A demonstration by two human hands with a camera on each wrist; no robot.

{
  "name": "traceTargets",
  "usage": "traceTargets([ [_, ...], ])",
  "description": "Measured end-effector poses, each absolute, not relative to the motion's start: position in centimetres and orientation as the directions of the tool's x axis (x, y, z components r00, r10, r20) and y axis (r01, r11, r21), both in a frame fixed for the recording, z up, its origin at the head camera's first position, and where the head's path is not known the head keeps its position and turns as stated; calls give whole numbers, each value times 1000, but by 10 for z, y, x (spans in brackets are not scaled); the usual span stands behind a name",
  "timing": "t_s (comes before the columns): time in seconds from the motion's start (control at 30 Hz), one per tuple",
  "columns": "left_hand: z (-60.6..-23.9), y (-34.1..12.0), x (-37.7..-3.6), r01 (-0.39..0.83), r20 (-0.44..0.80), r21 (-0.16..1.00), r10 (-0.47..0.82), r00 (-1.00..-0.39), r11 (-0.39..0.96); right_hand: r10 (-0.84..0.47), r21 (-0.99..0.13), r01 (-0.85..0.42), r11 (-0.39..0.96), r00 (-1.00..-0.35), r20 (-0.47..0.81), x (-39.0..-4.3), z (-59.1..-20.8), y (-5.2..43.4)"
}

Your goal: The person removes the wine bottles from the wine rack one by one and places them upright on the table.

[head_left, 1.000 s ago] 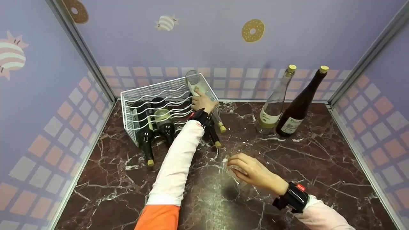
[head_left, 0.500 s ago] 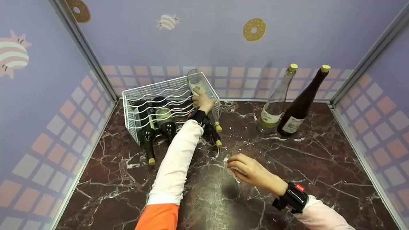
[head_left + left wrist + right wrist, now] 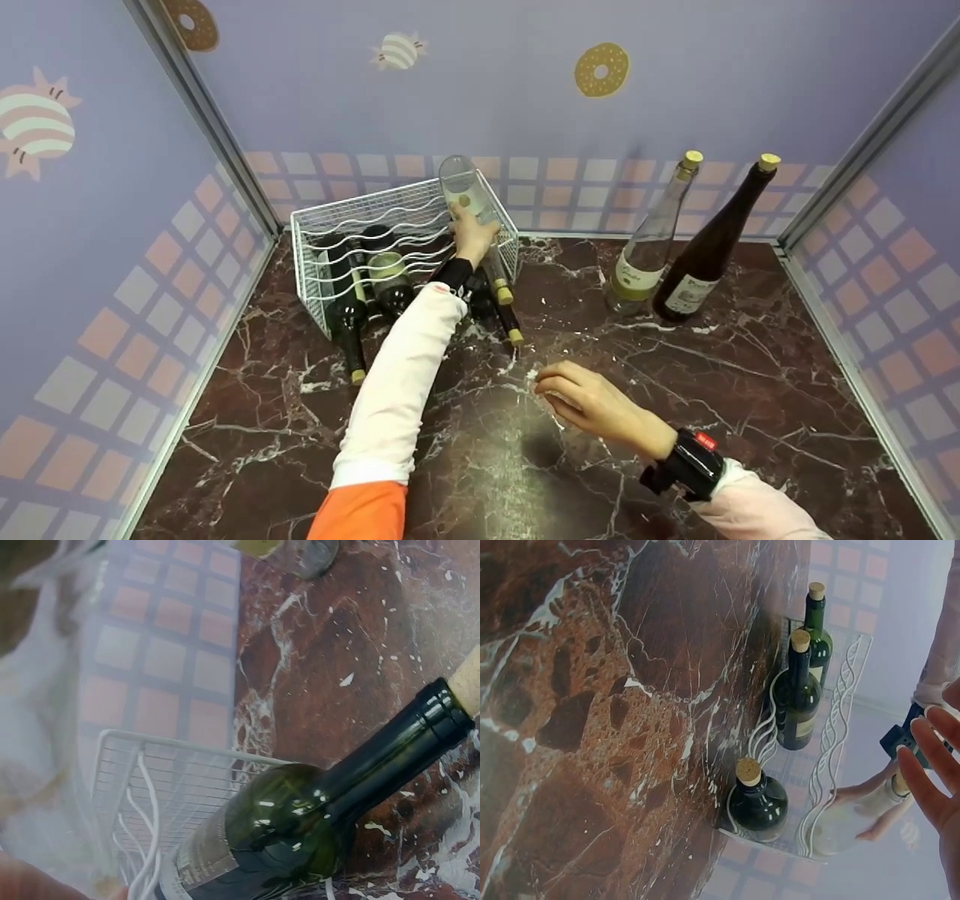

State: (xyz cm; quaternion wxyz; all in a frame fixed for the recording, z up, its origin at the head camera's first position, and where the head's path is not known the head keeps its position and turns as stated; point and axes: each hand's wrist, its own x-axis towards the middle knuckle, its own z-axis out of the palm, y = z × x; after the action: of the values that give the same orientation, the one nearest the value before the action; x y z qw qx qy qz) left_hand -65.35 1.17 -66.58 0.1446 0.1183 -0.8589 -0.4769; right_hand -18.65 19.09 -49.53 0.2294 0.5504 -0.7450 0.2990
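The left hand gripped a clear bottle, fingers curled round its body, holding it tilted, base up, over the upper tier at the 3 o'clock end of the wire rack, neck pointing toward 5 o'clock. The right hand hovered over the table, fingers loosely bent and holding nothing. Three dark bottles lay in the rack's lower tier: two at the 9 o'clock end, one directly beneath the clear bottle. Two bottles, one clear and one dark, stood upright at 2 o'clock, well apart from the rack. Judged stage: racking partly complete, the held bottle not yet seated, two standing bottles outstanding.
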Motion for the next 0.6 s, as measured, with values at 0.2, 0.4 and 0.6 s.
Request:
traceTargets([
  [0.2, -528, 2, -528, 14, 140, 918, -290, -947, 396, -687, -189, -958, 216, -286, 668, -187, -494, 189],
  [0.4, -423, -4, -418, 11, 85, 961, -261, -962, 275, -670, -178, -962, 208, -273, 690, -190, -493, 188],
  [0.6, -414, -4, -399, 9, 59, 977, -230, -971, 212, -677, -164, -963, 214, -268, 686, -192, -492, 187],
])
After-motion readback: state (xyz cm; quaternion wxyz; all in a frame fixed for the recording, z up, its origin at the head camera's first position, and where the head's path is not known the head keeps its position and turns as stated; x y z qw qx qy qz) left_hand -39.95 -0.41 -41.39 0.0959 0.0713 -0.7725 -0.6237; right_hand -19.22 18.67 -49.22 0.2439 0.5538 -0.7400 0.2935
